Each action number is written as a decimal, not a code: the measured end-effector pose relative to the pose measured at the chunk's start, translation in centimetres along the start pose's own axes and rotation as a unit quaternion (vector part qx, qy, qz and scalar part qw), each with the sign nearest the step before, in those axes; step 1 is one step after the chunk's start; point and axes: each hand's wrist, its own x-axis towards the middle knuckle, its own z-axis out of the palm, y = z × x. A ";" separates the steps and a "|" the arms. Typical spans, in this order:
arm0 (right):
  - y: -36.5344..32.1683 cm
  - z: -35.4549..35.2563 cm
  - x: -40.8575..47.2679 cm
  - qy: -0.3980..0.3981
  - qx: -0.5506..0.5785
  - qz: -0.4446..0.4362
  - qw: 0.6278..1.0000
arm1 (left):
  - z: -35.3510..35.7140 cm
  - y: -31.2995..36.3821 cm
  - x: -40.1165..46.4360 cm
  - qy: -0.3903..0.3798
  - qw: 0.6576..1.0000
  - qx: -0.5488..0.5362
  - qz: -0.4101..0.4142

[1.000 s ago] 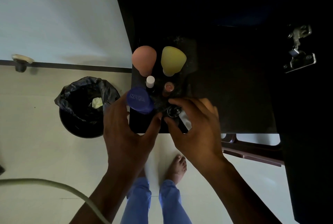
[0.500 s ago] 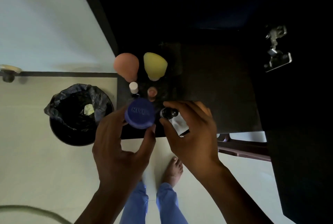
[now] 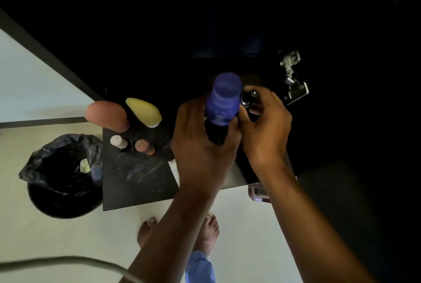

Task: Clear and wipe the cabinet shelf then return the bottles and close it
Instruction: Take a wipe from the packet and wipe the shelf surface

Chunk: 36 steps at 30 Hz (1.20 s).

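Note:
My left hand (image 3: pixel 202 146) grips a dark bottle with a big blue cap (image 3: pixel 224 98), held up over the dark cabinet shelf (image 3: pixel 227 66). Right beside it my right hand (image 3: pixel 265 127) holds a small dark bottle with a shiny top (image 3: pixel 250 98). The two hands touch. On a dark surface (image 3: pixel 136 182) to the left stand a pink egg-shaped bottle (image 3: pixel 107 115), a yellow egg-shaped bottle (image 3: pixel 144 112), a small white-capped bottle (image 3: pixel 118 141) and a small pink-capped bottle (image 3: pixel 143 147). The shelf's inside is too dark to make out.
A metal door hinge (image 3: pixel 292 77) sits on the cabinet's right side, just right of my right hand. A black bin with a bin bag (image 3: pixel 61 175) stands on the pale floor at the left. My bare feet (image 3: pixel 207 235) are below.
Both hands have lifted their bottles off the left surface and carried them right and up to the cabinet shelf. The view has swung right with them.

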 end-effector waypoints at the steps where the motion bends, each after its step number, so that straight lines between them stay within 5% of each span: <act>1: 0.0 0.2 0.9 0.007 -0.010 0.002 1.000 | 1.0 -0.2 1.0 0.004 1.000 0.000 -0.007; 23: 0.5 2.5 5.9 0.057 -0.047 -0.038 0.997 | 8.1 -3.4 7.9 -0.043 0.995 0.088 0.020; 32: -1.9 0.0 0.1 0.048 -0.003 -0.014 0.999 | 1.9 2.1 4.0 -0.041 0.999 0.009 -0.022; 36: -3.0 -0.9 -3.8 0.050 0.069 -0.041 0.995 | -2.3 4.6 2.3 -0.014 0.999 -0.003 0.044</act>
